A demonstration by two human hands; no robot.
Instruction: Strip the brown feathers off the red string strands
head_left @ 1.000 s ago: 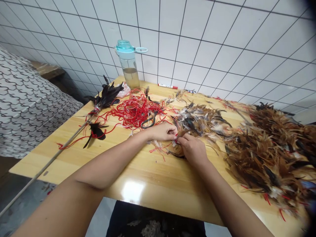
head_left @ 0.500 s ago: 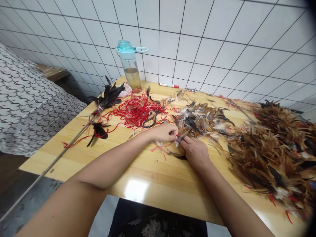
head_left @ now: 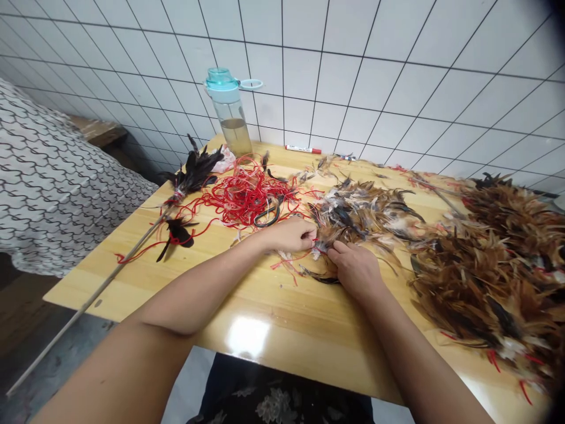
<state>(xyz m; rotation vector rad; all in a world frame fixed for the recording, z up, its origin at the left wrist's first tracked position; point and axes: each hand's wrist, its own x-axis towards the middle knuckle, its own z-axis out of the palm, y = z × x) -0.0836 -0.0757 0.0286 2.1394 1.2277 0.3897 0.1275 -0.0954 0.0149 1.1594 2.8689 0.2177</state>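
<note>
Basically, left hand [head_left: 289, 234] and right hand [head_left: 354, 271] pinch a feather tuft [head_left: 324, 240] between their fingertips, keeping it bunched on the table [head_left: 300, 335]; red cord [head_left: 245, 194] lies beyond the tuft, brown feather pile [head_left: 477, 277] right of it.

Bright, even indoor light is coming from somewhere above, source out of frame. A white glare patch [head_left: 248, 337] is shining on the varnished bench [head_left: 132, 282] near its front edge, with a second one showing toward the bench's bottom right corner. Wide-angle distortion is bending the lines of the tile wall [head_left: 353, 76] toward the frame edges. A dark vignette is creeping into the right corners. The feather pile [head_left: 485, 282] is going soft near the right edge. The floor [head_left: 57, 365] is sitting dimmer below the bench's left corner.
</note>
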